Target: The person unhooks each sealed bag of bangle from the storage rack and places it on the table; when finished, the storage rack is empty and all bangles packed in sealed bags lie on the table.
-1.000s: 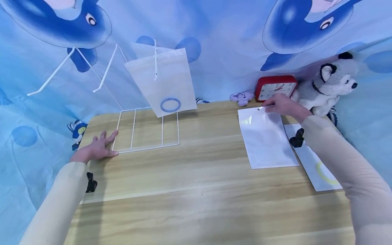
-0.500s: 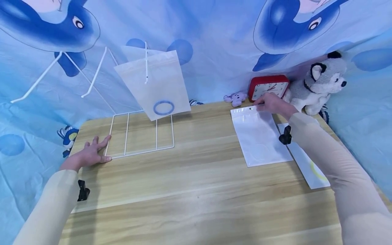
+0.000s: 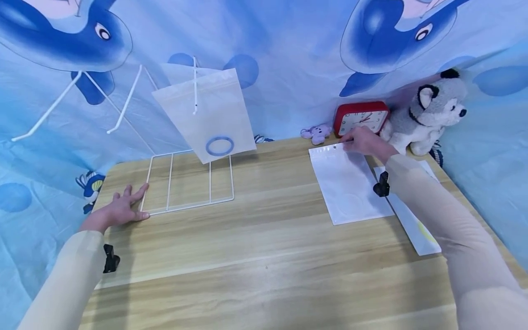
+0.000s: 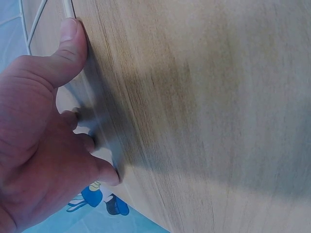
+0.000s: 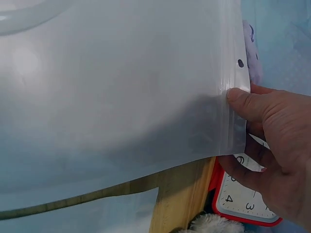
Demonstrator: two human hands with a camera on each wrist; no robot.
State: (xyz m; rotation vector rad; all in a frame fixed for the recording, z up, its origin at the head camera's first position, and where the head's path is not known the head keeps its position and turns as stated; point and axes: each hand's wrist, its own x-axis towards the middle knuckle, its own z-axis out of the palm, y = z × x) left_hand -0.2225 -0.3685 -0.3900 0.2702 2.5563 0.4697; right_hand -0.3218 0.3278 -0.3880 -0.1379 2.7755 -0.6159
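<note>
Bag [image 3: 344, 183] is on the table [image 3: 264, 275], back right, its zip edge pinched by the right hand [image 3: 365, 140]. Looks like the pick-up step; next probably calls for lifting it clear of the clock [image 3: 360, 117] just behind. Left hand [image 3: 117, 211], fingers spread, touches the rack [image 3: 169, 183]. Second bag [image 3: 409, 224] just beside.

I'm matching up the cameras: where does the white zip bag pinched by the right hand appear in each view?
Head: the white zip bag is right of centre, its top edge in the right hand.
Left wrist: not in this picture.
Right wrist: it fills most of the upper left.
Shared landmark: the wooden tabletop.
</note>
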